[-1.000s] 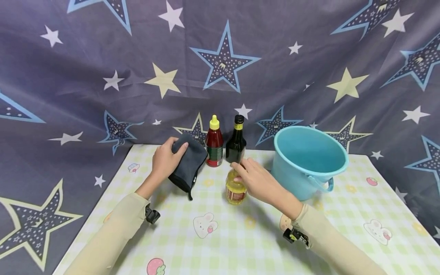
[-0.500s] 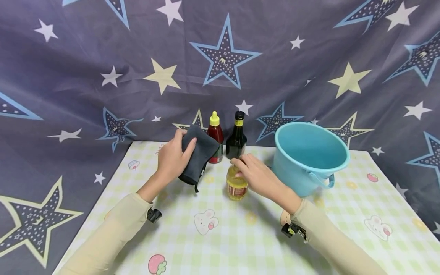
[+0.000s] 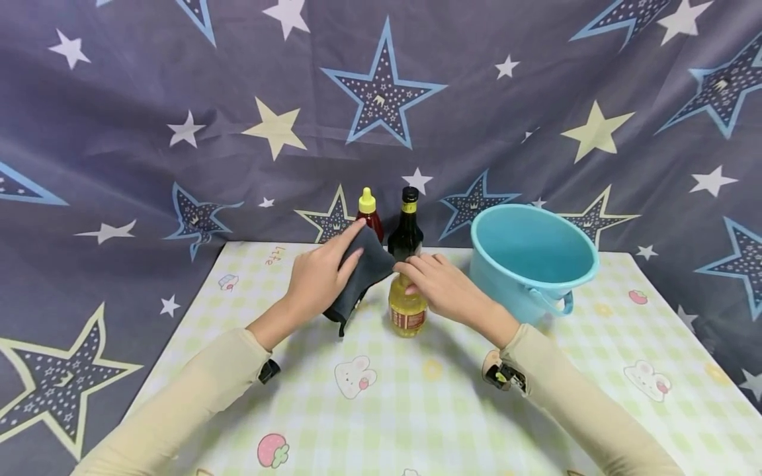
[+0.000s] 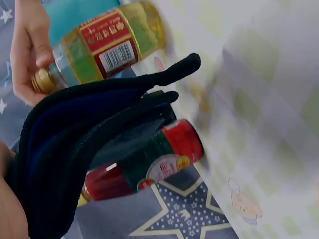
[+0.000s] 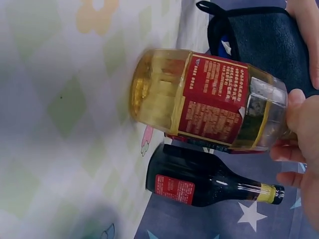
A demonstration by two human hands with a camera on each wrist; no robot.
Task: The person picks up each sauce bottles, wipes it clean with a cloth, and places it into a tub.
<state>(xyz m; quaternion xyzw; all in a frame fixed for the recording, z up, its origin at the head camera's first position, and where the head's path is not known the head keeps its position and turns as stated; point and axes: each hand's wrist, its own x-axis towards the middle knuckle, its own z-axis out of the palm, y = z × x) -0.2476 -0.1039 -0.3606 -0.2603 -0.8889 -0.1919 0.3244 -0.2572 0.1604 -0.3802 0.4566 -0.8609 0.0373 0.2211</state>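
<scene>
My left hand [image 3: 319, 277] holds a folded dark grey cloth [image 3: 368, 259] with a bound edge and a small loop; its blue inner side shows in the left wrist view. The cloth's right corner reaches my right fingers. With its fingers round the gold-capped neck, my right hand [image 3: 443, 287] holds a clear bottle of yellow liquid [image 5: 199, 99] with a red label, upright on the table. Behind the cloth stands a red sauce bottle [image 4: 144, 167] with a yellow nozzle, its lower part hidden in the head view. A dark bottle [image 5: 199, 174] with a black cap stands behind the yellow one.
A light blue bucket [image 3: 506, 277] with its handle down stands right of the bottles, close to my right hand. The table [image 3: 452, 423] has a green checked cover. A starry dark curtain [image 3: 238, 79] hangs along its back edge.
My left hand has carried the cloth rightward, in front of the red sauce bottle and up to my right hand. The right hand keeps its hold on the yellow bottle, which stays put.
</scene>
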